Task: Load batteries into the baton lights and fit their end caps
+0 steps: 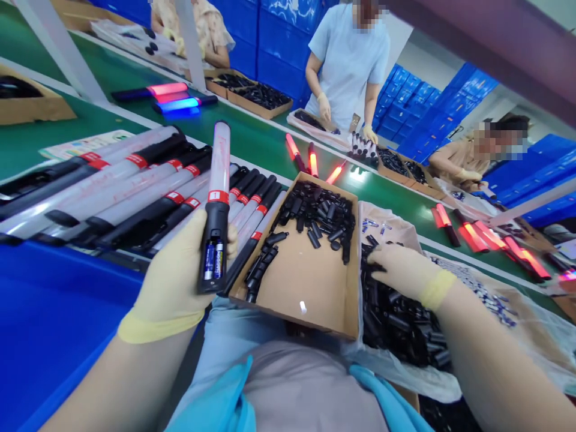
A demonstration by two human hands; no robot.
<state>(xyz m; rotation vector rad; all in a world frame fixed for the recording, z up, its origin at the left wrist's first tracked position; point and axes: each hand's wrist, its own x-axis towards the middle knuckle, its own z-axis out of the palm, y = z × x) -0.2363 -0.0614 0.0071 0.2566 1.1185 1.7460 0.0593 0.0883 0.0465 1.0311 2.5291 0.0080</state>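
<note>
My left hand (173,270), in a pale yellow glove, grips a light stick (220,159) upright by its black handle. The stick has a clear tube and a red label band. Its battery compartment is uncovered, with blue batteries (213,261) inside. My gloved right hand (400,267) reaches over a plastic-lined box of black plastic parts (396,318). Its fingers are bent and apart, with the tips at the parts; I see nothing held between them. Between my hands sits a cardboard tray (288,288) with small black pieces (315,210) mostly at its far end.
More light sticks (135,174) lie in a row at left, above a blue bin (58,324). Loose batteries (481,288) lie at right. A green conveyor belt (265,141) carries lit red and blue sticks. Several gloved co-workers sit or stand beyond it. A metal post (63,48) rises at left.
</note>
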